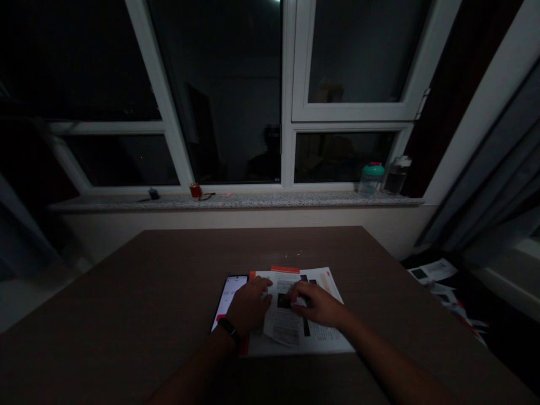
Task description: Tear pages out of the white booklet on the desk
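A stack of printed papers [295, 332] with an orange edge lies on the brown table [147, 292] in front of me. My left hand [248, 306] rests on the left side of the papers with its fingers curled down onto a sheet. My right hand [316, 304] presses on the middle of the top sheet, fingers bent and close together. A lit phone [228, 295] lies flat just left of the papers, beside my left wrist, which wears a dark band. The room is dim.
A windowsill [236, 201] runs behind the table under dark windows. On it stand a teal-lidded jar [371, 177], a clear bottle [396, 174], a small red object [195, 190] and a dark item [153, 194]. Loose papers [439, 275] lie on the floor at right by curtains.
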`<action>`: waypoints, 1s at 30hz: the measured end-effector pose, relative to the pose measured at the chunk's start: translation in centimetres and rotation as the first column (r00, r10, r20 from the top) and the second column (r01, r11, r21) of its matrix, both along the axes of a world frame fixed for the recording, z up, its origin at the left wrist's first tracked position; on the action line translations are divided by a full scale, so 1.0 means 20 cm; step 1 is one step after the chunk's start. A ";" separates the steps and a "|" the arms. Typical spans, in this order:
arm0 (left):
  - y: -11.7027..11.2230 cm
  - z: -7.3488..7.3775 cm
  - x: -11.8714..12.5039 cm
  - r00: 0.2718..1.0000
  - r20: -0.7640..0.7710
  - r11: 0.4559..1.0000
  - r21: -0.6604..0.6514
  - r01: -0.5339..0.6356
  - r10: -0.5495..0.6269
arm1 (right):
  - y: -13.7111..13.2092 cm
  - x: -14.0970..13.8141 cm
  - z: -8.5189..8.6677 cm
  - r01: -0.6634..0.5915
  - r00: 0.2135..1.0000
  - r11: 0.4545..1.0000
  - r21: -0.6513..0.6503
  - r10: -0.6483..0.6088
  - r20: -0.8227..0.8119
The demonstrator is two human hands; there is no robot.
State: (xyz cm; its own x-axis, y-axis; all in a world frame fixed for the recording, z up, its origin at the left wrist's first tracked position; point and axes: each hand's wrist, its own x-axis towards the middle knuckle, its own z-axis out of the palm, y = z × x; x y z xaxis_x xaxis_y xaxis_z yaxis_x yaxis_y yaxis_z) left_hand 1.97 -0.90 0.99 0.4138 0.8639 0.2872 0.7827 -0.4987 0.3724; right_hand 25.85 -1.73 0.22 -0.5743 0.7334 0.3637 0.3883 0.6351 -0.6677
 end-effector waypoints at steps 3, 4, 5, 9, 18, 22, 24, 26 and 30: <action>-0.01 0.01 0.01 1.000 -0.010 1.000 -0.031 0.000 0.000 | 0.00 0.00 -0.01 0.015 1.000 1.000 0.012 -0.015 0.000; -0.01 0.01 0.01 1.000 -0.009 0.999 -0.034 0.001 -0.001 | 0.00 0.00 -0.01 0.019 1.000 1.000 0.014 -0.019 0.002; -0.01 0.01 0.01 1.000 -0.006 0.999 -0.033 -0.001 0.001 | 0.00 0.00 -0.01 0.021 1.000 1.000 0.013 -0.021 0.004; -0.01 0.00 0.02 1.000 0.027 1.000 -0.026 -0.011 0.011 | 0.00 0.00 -0.01 0.027 1.000 1.000 0.013 -0.027 0.015; -0.01 0.03 0.02 0.991 -0.034 0.991 -0.026 -0.130 0.129 | -0.01 0.00 0.00 0.021 1.000 1.000 0.006 -0.021 0.009; -0.02 0.04 0.02 0.981 -0.087 0.984 -0.038 -0.174 0.171 | -0.01 0.00 0.01 0.004 1.000 1.000 -0.008 -0.004 -0.004; -0.02 0.04 0.02 0.977 -0.107 0.982 -0.039 -0.187 0.182 | -0.01 0.00 0.01 -0.003 1.000 1.000 -0.005 0.003 -0.011; -0.02 0.04 0.03 0.975 -0.114 0.980 -0.038 -0.196 0.191 | 0.00 0.00 0.00 -0.003 1.000 1.000 0.003 0.003 -0.014; -0.02 0.04 0.03 0.974 -0.101 0.978 -0.028 -0.208 0.204 | 0.00 0.00 -0.01 0.003 1.000 1.000 0.004 -0.003 -0.020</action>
State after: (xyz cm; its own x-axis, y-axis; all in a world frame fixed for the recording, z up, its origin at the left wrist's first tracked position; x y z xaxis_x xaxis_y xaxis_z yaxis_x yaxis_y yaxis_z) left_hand 2.54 -1.29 1.80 0.2499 0.9430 0.2198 0.9007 -0.3097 0.3048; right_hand 25.78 -1.72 0.06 -0.5646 0.7336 0.3783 0.3769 0.6369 -0.6726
